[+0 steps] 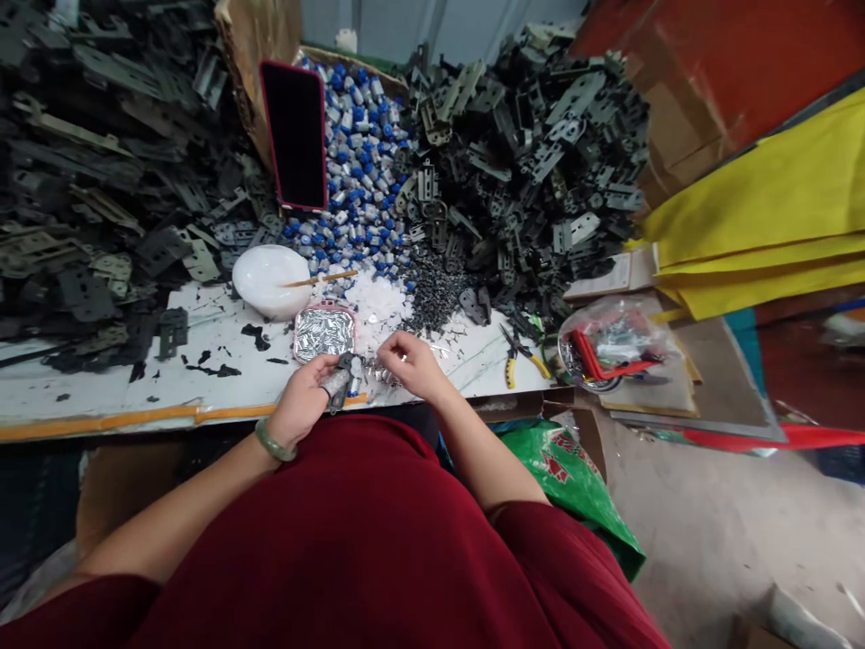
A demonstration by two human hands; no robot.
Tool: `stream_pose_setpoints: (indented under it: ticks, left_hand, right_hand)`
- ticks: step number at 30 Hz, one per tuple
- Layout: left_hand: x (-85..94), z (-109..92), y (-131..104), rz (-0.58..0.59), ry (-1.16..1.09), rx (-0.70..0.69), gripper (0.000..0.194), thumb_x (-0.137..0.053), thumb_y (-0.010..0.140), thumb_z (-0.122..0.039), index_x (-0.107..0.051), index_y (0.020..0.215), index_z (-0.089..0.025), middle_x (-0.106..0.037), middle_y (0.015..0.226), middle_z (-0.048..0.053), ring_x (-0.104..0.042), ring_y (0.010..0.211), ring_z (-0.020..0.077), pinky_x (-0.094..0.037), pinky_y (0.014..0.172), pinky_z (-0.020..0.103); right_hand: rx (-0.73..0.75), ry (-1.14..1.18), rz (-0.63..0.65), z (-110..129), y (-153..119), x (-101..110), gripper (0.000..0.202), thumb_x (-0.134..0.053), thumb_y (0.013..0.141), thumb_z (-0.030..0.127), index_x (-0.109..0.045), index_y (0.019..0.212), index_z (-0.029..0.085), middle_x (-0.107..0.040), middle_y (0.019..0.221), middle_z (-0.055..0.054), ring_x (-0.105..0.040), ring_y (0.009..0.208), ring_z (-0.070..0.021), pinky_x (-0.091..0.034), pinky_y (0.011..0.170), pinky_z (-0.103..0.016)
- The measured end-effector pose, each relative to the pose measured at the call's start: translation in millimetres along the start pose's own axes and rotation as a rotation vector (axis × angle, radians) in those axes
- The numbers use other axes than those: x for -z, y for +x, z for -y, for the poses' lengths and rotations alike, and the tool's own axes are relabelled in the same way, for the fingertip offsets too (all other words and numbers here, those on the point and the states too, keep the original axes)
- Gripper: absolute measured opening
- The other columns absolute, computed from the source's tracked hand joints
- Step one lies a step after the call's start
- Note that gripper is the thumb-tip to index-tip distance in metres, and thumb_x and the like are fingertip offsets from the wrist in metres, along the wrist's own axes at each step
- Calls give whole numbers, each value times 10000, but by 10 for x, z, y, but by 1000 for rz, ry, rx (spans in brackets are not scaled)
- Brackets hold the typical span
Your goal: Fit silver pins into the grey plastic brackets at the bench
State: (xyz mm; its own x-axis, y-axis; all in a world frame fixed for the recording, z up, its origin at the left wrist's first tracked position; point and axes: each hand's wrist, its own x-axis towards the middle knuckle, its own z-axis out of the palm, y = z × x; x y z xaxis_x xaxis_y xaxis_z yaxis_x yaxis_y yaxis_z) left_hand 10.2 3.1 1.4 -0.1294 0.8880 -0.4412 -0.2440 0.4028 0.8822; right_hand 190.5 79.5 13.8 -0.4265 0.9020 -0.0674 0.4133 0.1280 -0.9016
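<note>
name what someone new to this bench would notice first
Probably the heap of small blue-and-silver parts at the back, bright between two dark piles of grey-green brackets, one at the far left and one right of centre. The pink-edged phone standing at the heap's left side would catch the eye too, as would the yellow sheets at the right.

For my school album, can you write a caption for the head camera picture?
Left hand holding a dark part near a tray of silvery pieces.
</note>
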Motion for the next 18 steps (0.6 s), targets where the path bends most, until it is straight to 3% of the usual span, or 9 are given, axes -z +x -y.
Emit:
stream_pose_setpoints:
  ticks: [5, 13, 18]
  left_hand:
    - [84, -57, -21, 25, 95, -61, 367, -691, 583, -253, -633, 934, -164, -718, 854, 54, -657, 859, 220, -518, 756, 327]
    - [155, -51, -31, 51, 138, -50, 374, -677, 602, -254, -629, 959, -154, -718, 859, 61, -663, 793, 205, -521, 754, 335]
    - [172, -39, -45, 66, 210, -124, 329, -632, 646, -221, -639, 968, -154, -699, 788, 38, -647, 756, 189, -513, 711, 303]
  right_hand:
    - [101, -155, 116, 268, 63, -251, 79, -531, 772, 211, -531, 700, 179, -540, 682, 14, -481, 639, -106, -367, 624, -224]
    - [92, -273, 144, 326, 21, -273, 44, -539, 769, 163, -535, 730, 183, -556, 715, 4, -494, 671, -117, -367, 644, -227]
    - [78, -300, 158, 367, 30, -284, 47, -545, 776, 157, -539, 736, 181, -555, 719, 5, -493, 672, -115, -359, 642, -224]
